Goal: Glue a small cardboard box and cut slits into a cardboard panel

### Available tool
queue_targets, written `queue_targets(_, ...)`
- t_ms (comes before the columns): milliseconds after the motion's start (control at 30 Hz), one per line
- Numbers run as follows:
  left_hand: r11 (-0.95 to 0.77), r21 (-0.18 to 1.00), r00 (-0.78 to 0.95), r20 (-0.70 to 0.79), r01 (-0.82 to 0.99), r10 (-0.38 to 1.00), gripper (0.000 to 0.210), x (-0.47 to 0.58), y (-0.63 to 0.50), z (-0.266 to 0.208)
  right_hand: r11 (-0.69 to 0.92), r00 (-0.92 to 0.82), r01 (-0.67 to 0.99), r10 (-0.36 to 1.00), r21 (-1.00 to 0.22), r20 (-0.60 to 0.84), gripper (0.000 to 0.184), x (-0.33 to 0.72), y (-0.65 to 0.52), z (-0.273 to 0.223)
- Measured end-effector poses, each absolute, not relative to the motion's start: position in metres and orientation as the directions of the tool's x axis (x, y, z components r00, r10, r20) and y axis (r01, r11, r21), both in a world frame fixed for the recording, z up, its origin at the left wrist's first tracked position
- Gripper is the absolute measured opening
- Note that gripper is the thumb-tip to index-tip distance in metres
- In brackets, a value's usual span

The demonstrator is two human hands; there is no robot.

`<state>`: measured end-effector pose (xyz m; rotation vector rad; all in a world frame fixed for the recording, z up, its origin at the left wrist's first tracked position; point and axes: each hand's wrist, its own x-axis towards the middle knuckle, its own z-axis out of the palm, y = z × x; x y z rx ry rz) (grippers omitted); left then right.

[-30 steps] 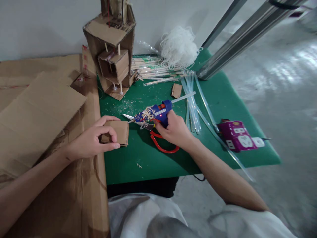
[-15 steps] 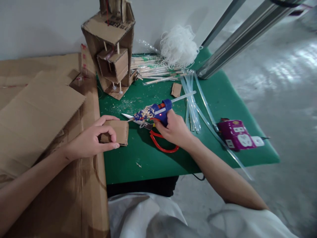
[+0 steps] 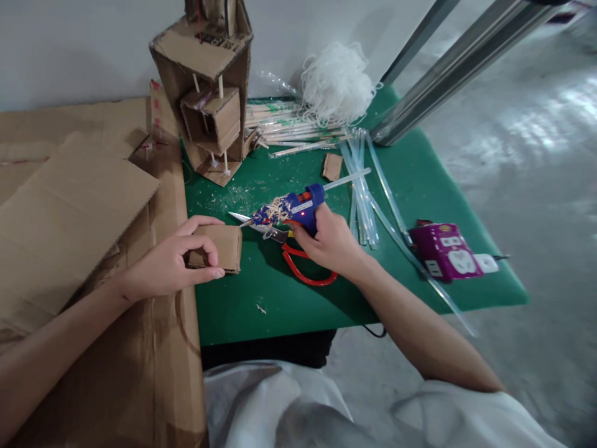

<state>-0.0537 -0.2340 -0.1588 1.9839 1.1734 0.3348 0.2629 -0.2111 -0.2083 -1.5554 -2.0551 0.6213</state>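
In the head view, your left hand (image 3: 170, 264) is curled around a small folded cardboard piece (image 3: 219, 247), thumb under its near side and fingers over the top, pinning it at the left edge of the desk (image 3: 280, 305) where the green cover meets the big cardboard sheets (image 3: 69, 211). Your right hand (image 3: 329, 242) is wrapped tight around the handle of a blue glue gun (image 3: 291, 208); whether a finger presses the trigger cannot be told. The gun's nozzle points left toward the cardboard piece, near it but apart, and its barrel is crusted with pale dried glue. A clear glue stick pokes out of its back.

Under the gun lie scissors (image 3: 298, 261) with red loop handles, metal blades reaching toward the cardboard piece. At the back left of the desk stands a rough cardboard tower (image 3: 209, 93) propped on thin sticks. Behind it lie wooden sticks (image 3: 289, 127) and a white tangle of string (image 3: 338, 84). Clear glue sticks (image 3: 368, 193) fan across the right side, and a purple power strip (image 3: 445, 252) sits near the right edge.
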Motion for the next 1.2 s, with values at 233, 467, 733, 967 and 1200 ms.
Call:
queue_targets(233, -0.265, 0.743, 0.539, -0.150, 0.615, 0.829, 0.030, -0.0544, -0.2343, -0.1591, 0.253, -0.249, 0.739, 0.964, -0.624, 0.096, 0.030, 0.2635, -0.2116, -0.2071)
queue_targets(467, -0.253, 0.749, 0.535, -0.157, 0.612, 0.830, 0.030, -0.0544, -0.2338, -0.1593, 0.274, -0.273, 0.727, 0.957, -0.629, 0.100, 0.030, 0.2641, -0.2117, -0.2053)
queue_targets(733, -0.255, 0.744, 0.537, -0.161, 0.617, 0.828, 0.031, -0.0563, -0.2343, -0.1602, 0.266, -0.279, 0.732, 0.957, -0.627, 0.080, 0.028, 0.2645, -0.2123, -0.2042)
queue_targets(967, -0.239, 0.746, 0.527, -0.173, 0.622, 0.832, 0.032, -0.0543, -0.2348, -0.1588, 0.289, -0.287, 0.721, 0.952, -0.630, 0.107, 0.031, 0.2637, -0.2132, -0.2058)
queue_targets(1200, -0.242, 0.742, 0.522, -0.167, 0.625, 0.836, 0.031, -0.0555, -0.2352, -0.1598, 0.294, -0.300, 0.724, 0.949, -0.624, 0.099, 0.031, 0.2644, -0.2137, -0.2052)
